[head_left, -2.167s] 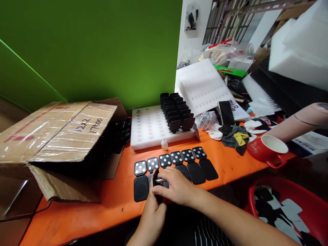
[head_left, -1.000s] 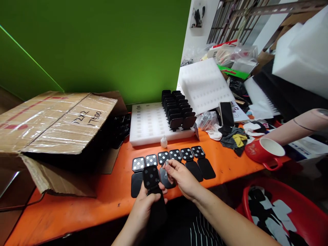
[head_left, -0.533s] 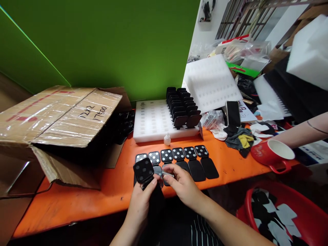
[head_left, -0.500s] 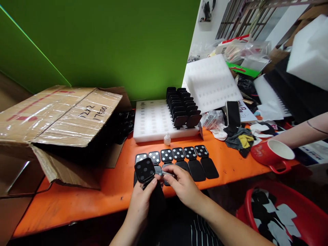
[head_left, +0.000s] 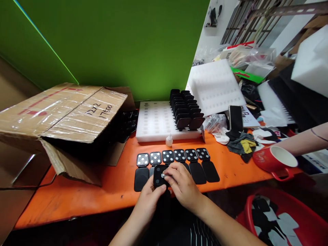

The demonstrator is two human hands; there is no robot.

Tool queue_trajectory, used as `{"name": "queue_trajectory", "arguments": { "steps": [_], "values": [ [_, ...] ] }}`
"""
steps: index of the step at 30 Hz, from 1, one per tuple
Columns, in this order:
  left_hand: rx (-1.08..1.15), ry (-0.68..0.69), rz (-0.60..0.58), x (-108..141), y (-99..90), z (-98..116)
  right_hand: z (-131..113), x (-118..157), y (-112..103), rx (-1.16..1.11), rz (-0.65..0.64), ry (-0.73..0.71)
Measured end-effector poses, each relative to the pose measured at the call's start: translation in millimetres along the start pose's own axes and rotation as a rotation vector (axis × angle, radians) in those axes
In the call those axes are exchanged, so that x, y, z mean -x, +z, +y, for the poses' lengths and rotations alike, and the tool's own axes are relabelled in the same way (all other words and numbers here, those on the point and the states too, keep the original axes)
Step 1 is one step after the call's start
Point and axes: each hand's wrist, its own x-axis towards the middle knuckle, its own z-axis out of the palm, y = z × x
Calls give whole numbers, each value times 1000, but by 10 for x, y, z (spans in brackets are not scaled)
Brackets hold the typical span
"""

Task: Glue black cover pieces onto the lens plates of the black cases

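My left hand (head_left: 150, 194) grips a black hinged plate (head_left: 158, 177) by its lower edge, with the thumb on its face. Round dark recesses show on that face. Pinched in my right hand (head_left: 183, 186) is a thin silver rod (head_left: 163, 175), its end against the middle of the plate; most of it is hidden by the fingers. Behind the hands, several similar hinged plates (head_left: 179, 155) lie opened out in a row, with silver discs on their upper halves. Their lower halves (head_left: 197, 173) are plain black, some partly covered by my hands.
A white foam block (head_left: 153, 119) holds upright black plates (head_left: 183, 123). A small white bottle (head_left: 169, 140) stands before it. An open cardboard box (head_left: 74, 116) is at left. At right are a phone (head_left: 235, 118), a red mug (head_left: 266, 160), another person's arm (head_left: 304, 136) and a red basin (head_left: 248, 212).
The plate has moved right and down and is tilted flatter. My right hand has brought the silver rod from beside the plate onto its middle. The view has shifted slightly.
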Motion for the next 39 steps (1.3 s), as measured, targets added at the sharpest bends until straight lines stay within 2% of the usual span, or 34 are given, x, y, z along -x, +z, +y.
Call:
{"name": "queue_trajectory", "arguments": {
  "steps": [8, 14, 19, 22, 27, 29, 31, 34, 37, 39],
  "values": [
    [-274, 152, 17, 6, -49, 81, 15, -2, 6, -120, 0, 44],
    [-436, 223, 38, -33, -115, 89, 21, -39, -33, -101, -132, 8],
    [-335, 193, 146, -94, -124, 92, -26, -48, 5, 78, -183, -14],
    [-221, 152, 155, -115, -134, 80, -28, -61, 33, -23, -155, 101],
    [39, 30, 179, -85, -143, 78, 8, -127, 25, -469, -146, 566],
    [183, -29, 153, -72, -134, 88, -35, -161, 2, -553, -186, 613],
    [224, -30, 104, -74, -129, 94, -120, -196, -27, -539, -219, 568],
    [24, 103, 97, -80, -145, 82, -263, -246, -50, -379, -288, 434],
    [-376, 295, 131, -41, -178, 54, -356, -277, -17, -115, -323, 273],
    [-645, 427, 148, 12, -200, 37, -384, -279, 26, 20, -320, 226]
  ]
}}
